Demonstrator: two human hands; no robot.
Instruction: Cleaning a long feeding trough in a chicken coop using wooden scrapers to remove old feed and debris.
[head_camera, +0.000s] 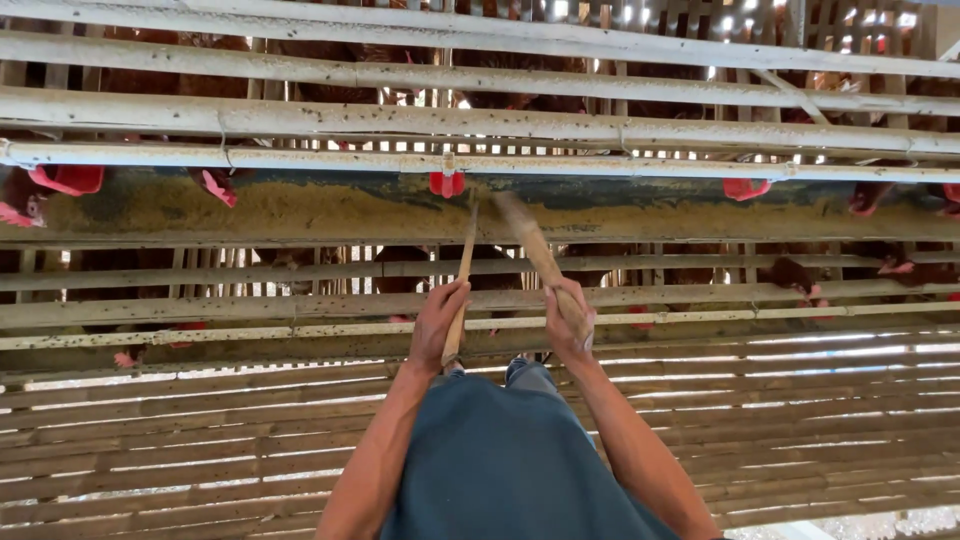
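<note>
My left hand (437, 322) gripped a thin stick (462, 275), my right hand (570, 325) a thicker stick (530, 245), tips in the feed trough (250, 212) ahead.

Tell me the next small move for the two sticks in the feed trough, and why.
Probably draw both sticks sideways along the trough. The left hand and right hand each grip a stick, thin stick and thick stick, tips in the feed, which lies uneven.

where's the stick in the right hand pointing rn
In the head view, the right hand grips a wooden stick just right of centre; its tip slants up-left into the feed trough, beside the left hand's thinner stick.
</note>
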